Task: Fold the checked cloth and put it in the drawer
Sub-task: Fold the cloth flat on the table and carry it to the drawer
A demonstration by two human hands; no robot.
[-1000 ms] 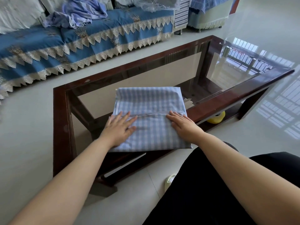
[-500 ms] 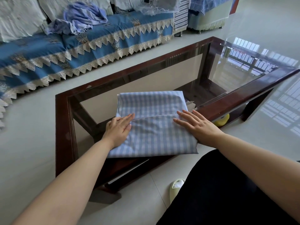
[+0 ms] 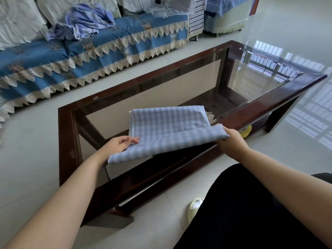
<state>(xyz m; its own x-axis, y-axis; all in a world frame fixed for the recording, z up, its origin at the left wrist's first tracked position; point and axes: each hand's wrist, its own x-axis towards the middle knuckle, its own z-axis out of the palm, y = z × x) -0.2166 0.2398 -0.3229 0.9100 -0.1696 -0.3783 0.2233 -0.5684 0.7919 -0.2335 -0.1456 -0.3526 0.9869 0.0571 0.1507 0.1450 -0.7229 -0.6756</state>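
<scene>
Both hands' grip pinches checked cloth [image 3: 168, 130] near edge | lifted off glass table [image 3: 68, 141]

Checked cloth [image 3: 168, 126] between hands: pale blue with white check. Table frame [image 3: 65, 141] beyond left hand [image 3: 119, 143]: dark reddish-brown wood, glossy. Sofa cover [image 3: 53, 56] far beyond left hand: deep blue, faint motif, cream zigzag lace trim. Crumpled fabric [image 3: 86, 20] on it: lavender-blue. Slipper [image 3: 195, 206] below right hand [image 3: 231, 140]: pale yellow-green, white inside. Roll [image 3: 246, 132] just right of right hand, under table: yellow. Garment [image 3: 242, 212] below right forearm: black. Floor [image 3: 27, 159] left of left hand: light grey tile, glossy.
</scene>
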